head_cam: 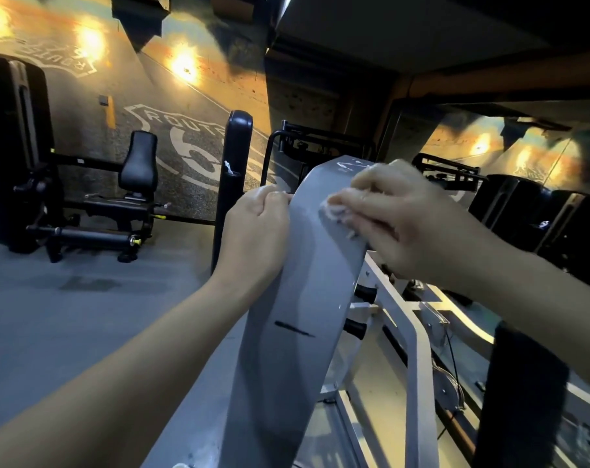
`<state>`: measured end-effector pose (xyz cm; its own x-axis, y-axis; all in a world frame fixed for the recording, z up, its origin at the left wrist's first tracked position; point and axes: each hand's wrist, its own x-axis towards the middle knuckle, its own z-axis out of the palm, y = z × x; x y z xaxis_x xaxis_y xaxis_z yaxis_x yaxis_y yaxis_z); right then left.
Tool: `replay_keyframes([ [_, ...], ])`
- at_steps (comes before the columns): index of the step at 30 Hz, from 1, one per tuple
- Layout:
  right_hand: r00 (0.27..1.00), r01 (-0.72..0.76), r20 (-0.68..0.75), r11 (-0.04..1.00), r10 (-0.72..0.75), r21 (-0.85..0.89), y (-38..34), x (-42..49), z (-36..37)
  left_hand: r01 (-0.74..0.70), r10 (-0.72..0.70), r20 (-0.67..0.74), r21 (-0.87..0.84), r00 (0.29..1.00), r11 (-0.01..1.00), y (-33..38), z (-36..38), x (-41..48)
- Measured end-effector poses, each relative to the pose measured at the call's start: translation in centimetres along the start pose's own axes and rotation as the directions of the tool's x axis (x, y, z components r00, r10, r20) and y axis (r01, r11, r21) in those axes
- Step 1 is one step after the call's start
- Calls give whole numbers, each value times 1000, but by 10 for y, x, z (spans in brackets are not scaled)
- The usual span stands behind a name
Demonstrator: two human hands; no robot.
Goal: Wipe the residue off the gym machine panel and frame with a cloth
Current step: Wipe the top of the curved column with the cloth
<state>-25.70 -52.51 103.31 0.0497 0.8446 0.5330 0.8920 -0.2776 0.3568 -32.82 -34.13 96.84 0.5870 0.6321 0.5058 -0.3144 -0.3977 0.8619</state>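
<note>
Cloth (334, 211) mostly hidden under right hand (398, 224); left hand (253, 231) grips panel (287, 298).

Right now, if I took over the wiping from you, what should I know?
Left hand: fingers grip the left edge of the grey panel, probably to steady it.
Right hand: holds the white cloth pressed on the panel's upper part.
Done: hard to tell; the middle of the panel looks fairly clean.
Left: white smears near the panel's top, a dark streak lower down, and the white frame on the right, which neither hand touches.
</note>
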Motion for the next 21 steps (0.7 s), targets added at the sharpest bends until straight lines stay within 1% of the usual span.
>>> replay_keyframes([
  [1,995,-93,-24,995,94,22,5,4,0,5,-5,5,7,1000,1000,0,-1,-1],
  [2,992,-121,-26,992,122,28,4,4,1,3,-3,10,18,1000,1000,0,-1,-1],
  [3,996,-82,-12,996,83,27,-2,1,3,-8,7,14,31,1000,999,-1,-1,-1],
  [5,989,122,72,991,-126,59,-16,-6,5,-31,30,15,57,999,998,-4,0,-1],
  [6,976,184,101,979,-193,91,-14,-5,3,-39,39,10,60,999,997,-6,0,0],
  [7,978,164,112,979,-178,123,-8,2,0,-44,44,6,58,999,997,-7,1,0],
  [9,996,-40,87,986,26,159,9,27,-3,-41,41,2,50,999,998,-7,2,1],
  [10,988,-136,88,979,124,153,16,39,0,-34,34,5,46,999,998,-7,2,1],
  [11,978,-197,96,972,185,125,19,49,4,-26,26,10,46,1000,999,-7,1,1],
  [12,974,-211,100,972,201,99,17,57,7,-22,21,14,48,1000,999,-7,1,0],
  [13,977,-195,109,976,185,97,12,63,9,-22,21,19,49,1000,999,-7,1,0],
  [15,980,-159,141,977,139,144,9,70,11,-32,30,26,44,999,999,-9,1,1],
  [16,974,-190,154,970,167,152,15,75,11,-37,36,21,45,999,998,-9,0,1],
  [17,958,-260,163,955,237,140,25,81,12,-39,38,18,53,999,998,-9,1,2],
  [19,904,-408,183,908,388,91,44,91,16,-40,38,23,68,999,997,-9,1,1],
  [20,887,-439,189,896,421,69,48,94,18,-43,41,27,72,999,996,-9,1,1],
  [21,892,-427,190,903,411,52,48,94,19,-51,49,26,75,998,996,-10,1,1],
])
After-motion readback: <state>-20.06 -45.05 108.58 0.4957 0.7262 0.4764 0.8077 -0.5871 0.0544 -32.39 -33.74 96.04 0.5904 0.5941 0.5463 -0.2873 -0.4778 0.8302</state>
